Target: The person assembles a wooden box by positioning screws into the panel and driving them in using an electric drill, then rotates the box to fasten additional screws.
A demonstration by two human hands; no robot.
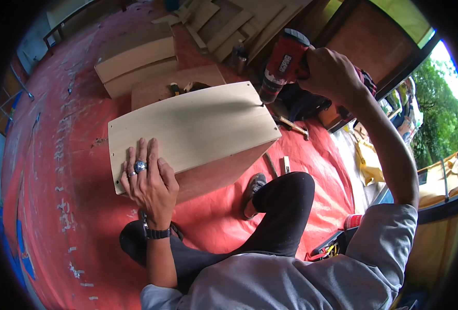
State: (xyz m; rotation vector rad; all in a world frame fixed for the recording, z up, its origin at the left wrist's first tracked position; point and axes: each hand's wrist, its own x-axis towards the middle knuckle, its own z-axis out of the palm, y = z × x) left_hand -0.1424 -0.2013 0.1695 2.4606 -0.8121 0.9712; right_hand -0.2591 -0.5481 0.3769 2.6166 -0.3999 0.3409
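Fingers (pixel 142 151) of the left hand (pixel 155 190): laid flat, slightly parted, pinching nothing; palm down on the near left part of the pale plywood panel (pixel 193 121). Ring (pixel 139 166) on one finger, wristwatch (pixel 158 234) below.

Panel forms the top face of a wooden box (pixel 216 173) standing on red sheeting (pixel 319 160) in front of the person's bent legs. Small dark marks along both short edges; screw heads or open holes, cannot tell.

Right hand (pixel 330 72), farther out: fingers curled around the grip of a red cordless drill (pixel 283 62). Trigger finger hidden. Bit points down at the middle of the panel's right edge, seemingly touching.

Step in hand, as I judge it: drilling or driving a fastener at that edge, left palm steadying the box. The move calls for a bit held upright, firm downward pressure, and the left palm kept weighted; a tilted bit could slip or split the edge.

Beyond the right edge: a hammer (pixel 294 127) on the sheeting. Farther: a second wooden box (pixel 136 57), then loose boards (pixel 229 28) stacked behind.
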